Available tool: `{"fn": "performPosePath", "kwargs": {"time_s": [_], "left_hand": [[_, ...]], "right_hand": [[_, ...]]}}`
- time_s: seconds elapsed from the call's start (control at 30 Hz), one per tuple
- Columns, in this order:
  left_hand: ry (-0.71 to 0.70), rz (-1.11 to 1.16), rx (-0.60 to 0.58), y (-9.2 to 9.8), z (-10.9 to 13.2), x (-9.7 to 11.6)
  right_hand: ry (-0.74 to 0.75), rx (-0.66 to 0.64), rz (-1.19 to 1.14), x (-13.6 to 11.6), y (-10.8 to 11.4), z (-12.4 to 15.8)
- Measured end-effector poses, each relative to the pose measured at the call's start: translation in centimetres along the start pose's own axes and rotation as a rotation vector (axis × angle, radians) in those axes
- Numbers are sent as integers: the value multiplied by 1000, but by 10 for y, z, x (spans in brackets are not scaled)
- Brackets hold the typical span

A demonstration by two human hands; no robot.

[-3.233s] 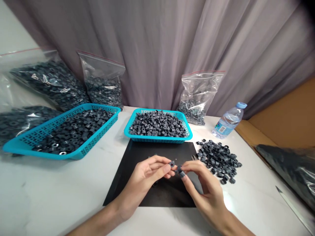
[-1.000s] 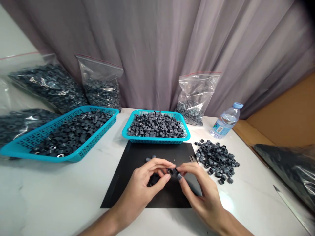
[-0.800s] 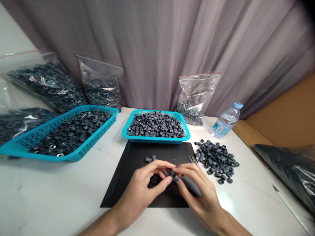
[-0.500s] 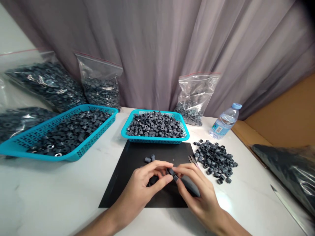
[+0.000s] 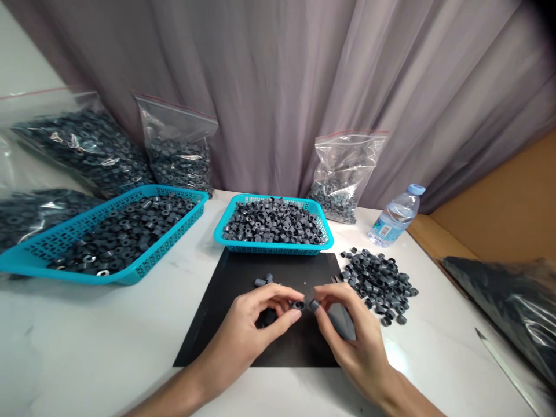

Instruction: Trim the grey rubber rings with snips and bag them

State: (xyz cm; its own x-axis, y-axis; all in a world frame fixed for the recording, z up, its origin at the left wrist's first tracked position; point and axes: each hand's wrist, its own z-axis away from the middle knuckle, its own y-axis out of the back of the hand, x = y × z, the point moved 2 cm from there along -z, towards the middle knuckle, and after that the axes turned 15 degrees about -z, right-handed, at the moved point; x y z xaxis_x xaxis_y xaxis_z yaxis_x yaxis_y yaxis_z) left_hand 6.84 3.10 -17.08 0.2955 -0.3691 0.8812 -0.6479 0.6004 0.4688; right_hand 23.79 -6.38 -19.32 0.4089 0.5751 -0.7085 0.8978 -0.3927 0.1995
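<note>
Over the black mat (image 5: 208, 324), my left hand (image 5: 256, 315) pinches a dark grey plastic ring (image 5: 298, 305) between thumb and fingertips, its hollow end facing up. A short grey plastic cylinder (image 5: 314, 305) is gripped by the thumb and index finger of my right hand (image 5: 351, 330), a small gap from the ring. More dark pieces (image 5: 267, 316) show under my left palm, partly hidden by the fingers. Just beyond my left hand, a few small grey pieces (image 5: 261, 281) lie on the mat. Tweezer tips (image 5: 335, 279) poke out behind my right hand.
Two blue baskets (image 5: 273, 247) (image 5: 130, 277) hold many grey pieces. A loose pile of pieces (image 5: 380, 284) lies at right, near a water bottle (image 5: 397, 215). Clear bags of parts (image 5: 178, 156) (image 5: 343, 179) stand by the curtain. A pointed blade-like strip (image 5: 499, 359) and cardboard (image 5: 495, 197) are farther right.
My hands have moved apart a little. The two pieces, touching before, are now separate, one in each hand; the ring's open end now shows.
</note>
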Motion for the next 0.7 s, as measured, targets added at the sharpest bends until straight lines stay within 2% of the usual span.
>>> {"fn": "performPosePath", "kwargs": {"time_s": [0.1,0.23,0.5,0.7], "left_hand": [[-4,0,-13,-1,0,0],[9,43,-38,-4,1,-1],[134,301,-113,-4,1,4],[210,356,-128,-2,1,12]], "right_hand": [[-54,34,-16,2,1,-2],[-105,4,-66,2,1,-1],[-20,-11,-79,-1,3,-1],[9,-35,-32,-2,4,-3]]}}
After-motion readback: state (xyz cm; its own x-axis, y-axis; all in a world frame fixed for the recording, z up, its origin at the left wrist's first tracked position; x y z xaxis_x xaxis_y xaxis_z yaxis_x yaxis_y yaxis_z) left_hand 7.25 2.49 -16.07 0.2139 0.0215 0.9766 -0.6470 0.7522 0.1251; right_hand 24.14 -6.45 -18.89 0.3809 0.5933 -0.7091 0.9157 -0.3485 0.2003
